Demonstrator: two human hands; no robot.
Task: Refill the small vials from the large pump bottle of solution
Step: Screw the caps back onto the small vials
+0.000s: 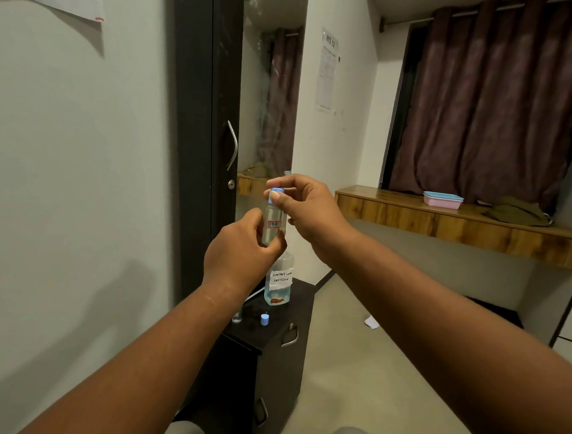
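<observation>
I hold a small clear vial [272, 223] with a red-edged label upright in front of me. My left hand [240, 252] grips its lower body. The thumb and fingers of my right hand [306, 207] pinch the blue cap [275, 194] on top of the vial. Below, on the black drawer cabinet [280, 344], stands the large bottle [279, 280] labelled "contact lens solution", with a little blue liquid at its bottom; my left hand hides its top. A loose blue cap [264, 319] and another small clear vial [237, 317], partly behind my left wrist, stand in front of it.
A dark wardrobe door [202, 141] with a metal handle and a mirror rise behind the cabinet. A wooden shelf [458, 224] at the right carries a pink and blue box [442, 199] and a folded cloth. A scrap of paper [372, 321] lies on the floor.
</observation>
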